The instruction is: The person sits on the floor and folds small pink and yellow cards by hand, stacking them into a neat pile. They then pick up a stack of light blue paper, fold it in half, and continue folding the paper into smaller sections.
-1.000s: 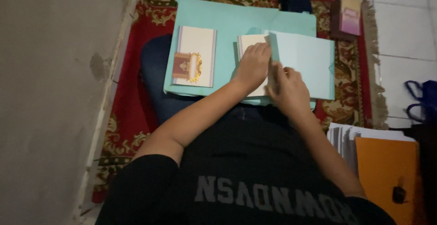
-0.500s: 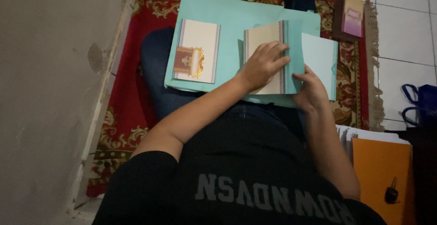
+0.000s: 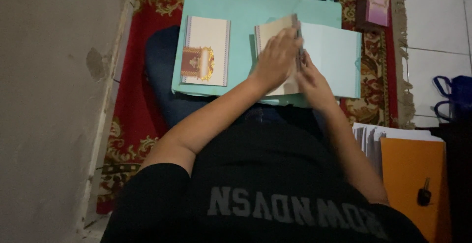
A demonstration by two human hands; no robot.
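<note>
A large teal board (image 3: 246,7) lies across my lap. On its left part rests a white card with a gold and maroon ornament (image 3: 205,51). On its right part, my left hand (image 3: 276,60) lies on a cream card stack (image 3: 268,29), fingers curled over the stack's right edge. My right hand (image 3: 312,81) sits just beside it, pinching the left edge of a pale teal sheet (image 3: 329,58) that spreads out to the right. The two hands touch at the fold between the cream stack and the teal sheet.
I sit on a red patterned rug (image 3: 142,61) beside a grey wall (image 3: 49,100). A small pink and brown box (image 3: 376,2) stands at the top right. An orange folder (image 3: 408,174) with a key fob (image 3: 424,196) and white papers (image 3: 373,135) lie right; blue bag (image 3: 455,93) beyond.
The teal sheet was raised upright half a second ago and now lies flat to the right. My left hand slid up over the cream stack; my right hand moved up to the fold.
</note>
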